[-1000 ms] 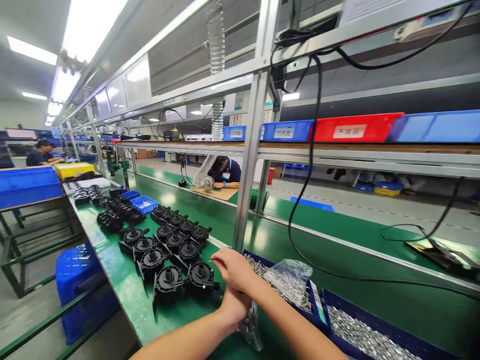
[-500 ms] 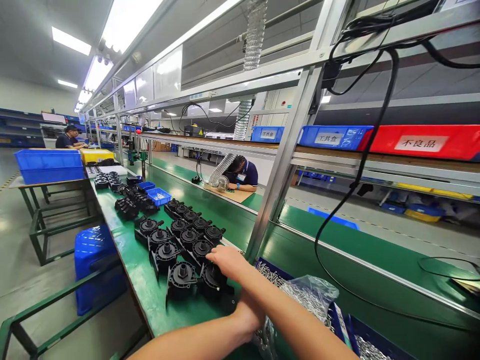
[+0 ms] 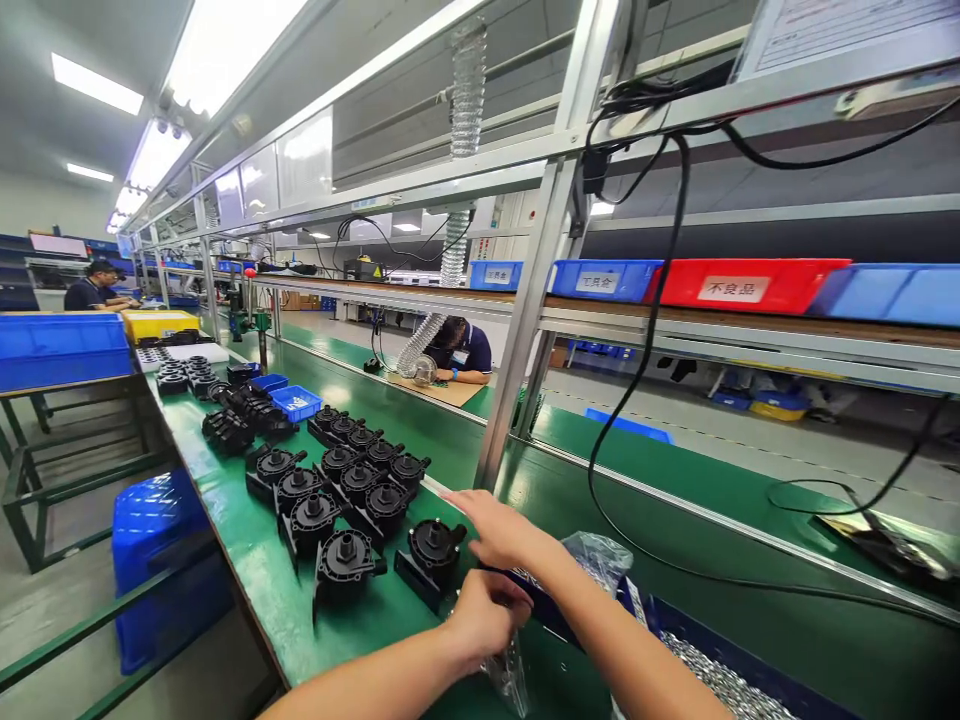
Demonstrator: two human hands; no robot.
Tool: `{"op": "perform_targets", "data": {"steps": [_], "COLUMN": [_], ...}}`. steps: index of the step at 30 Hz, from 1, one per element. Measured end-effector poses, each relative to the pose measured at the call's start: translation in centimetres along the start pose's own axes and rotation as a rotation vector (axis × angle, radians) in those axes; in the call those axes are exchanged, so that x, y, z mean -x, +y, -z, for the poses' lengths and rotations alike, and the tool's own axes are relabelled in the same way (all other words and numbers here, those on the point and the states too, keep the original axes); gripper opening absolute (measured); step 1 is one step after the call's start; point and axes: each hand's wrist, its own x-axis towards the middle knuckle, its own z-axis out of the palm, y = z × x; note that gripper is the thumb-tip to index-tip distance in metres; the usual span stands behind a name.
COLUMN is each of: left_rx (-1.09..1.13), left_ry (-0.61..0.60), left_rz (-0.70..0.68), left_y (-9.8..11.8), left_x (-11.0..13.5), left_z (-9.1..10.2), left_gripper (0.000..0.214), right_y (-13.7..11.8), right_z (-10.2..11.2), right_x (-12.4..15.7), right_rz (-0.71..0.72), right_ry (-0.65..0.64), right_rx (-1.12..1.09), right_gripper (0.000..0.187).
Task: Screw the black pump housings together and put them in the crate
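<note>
Rows of black round plastic pump housings lie on the green bench. The nearest housing sits a little apart from the rows, just left of my right hand, whose fingers are stretched out flat beside it and over the edge of a dark blue bin. My left hand is curled in front of that housing, fingers closed on a clear plastic bag that hangs below it. A second clear bag of small metal screws lies in the blue bin.
An aluminium post rises right behind my hands, with black cables hanging from the shelf. Blue and red bins line the upper shelf. Another screw bin is at lower right. Blue crates stand left; people work further down the line.
My right hand has come off the nearest housing, which now sits shifted to the right, apart from the rows. My left hand has emerged from under the right arm.
</note>
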Motion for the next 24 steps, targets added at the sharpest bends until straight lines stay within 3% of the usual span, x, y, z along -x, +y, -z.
{"op": "perform_targets", "data": {"steps": [3, 5, 12, 16, 20, 24], "left_rx": [-0.009, 0.022, 0.11, 0.129, 0.13, 0.123], "left_ry": [0.04, 0.054, 0.015, 0.049, 0.078, 0.114], "left_rz": [-0.065, -0.104, -0.187, -0.192, -0.189, -0.196], "left_y": [-0.2, 0.0, 1.3, 1.8, 2.1, 2.0], "left_x": [0.0, -0.1, -0.3, -0.6, -0.4, -0.1], "left_z": [0.2, 0.3, 1.2, 1.6, 1.6, 1.5], "left_gripper": [0.027, 0.034, 0.055, 0.062, 0.064, 0.061], "right_y": [3.6, 5.3, 6.9, 6.9, 7.0, 6.5], "right_z": [-0.3, -1.5, -5.4, -5.1, -4.4, -4.3], "right_x": [2.5, 3.9, 5.1, 5.6, 7.5, 9.6], "right_rz": [-0.267, -0.344, -0.317, -0.357, -0.426, -0.433], "right_ry": [0.026, -0.022, 0.028, 0.15, 0.352, 0.527], "right_rx": [0.006, -0.027, -0.248, -0.308, -0.36, -0.455], "right_gripper": [0.034, 0.019, 0.022, 0.015, 0.007, 0.018]}}
